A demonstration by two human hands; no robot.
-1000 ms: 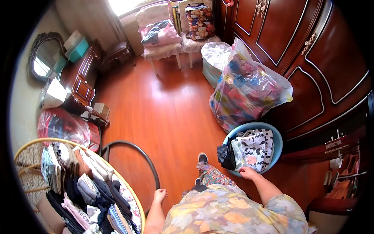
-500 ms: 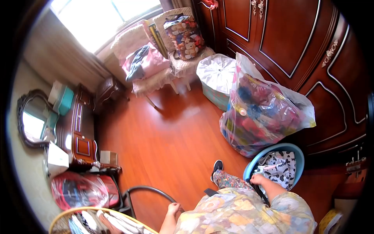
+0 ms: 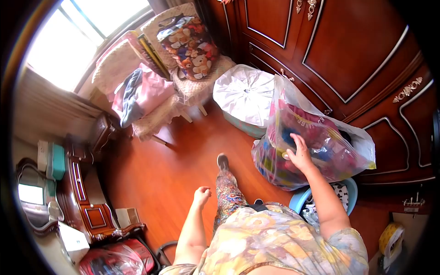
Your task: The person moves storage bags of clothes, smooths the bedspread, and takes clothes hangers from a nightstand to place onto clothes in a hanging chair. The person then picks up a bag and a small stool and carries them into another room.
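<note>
The big clear bag of clothes (image 3: 316,146) sits on the floor, right under the right hand (image 3: 300,153), whose fingers (image 3: 302,140) are spread flat on it. The left hand (image 3: 200,196) hangs loosely curled, well apart, holding nothing.

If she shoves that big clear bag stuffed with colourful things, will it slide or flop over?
The clear plastic bag bulges with soft-looking contents, so it would probably sag and dent under the right hand rather than tip stiffly. Packed this full, it is likely heavy; smooth plastic on the wooden floor may slide.
</note>
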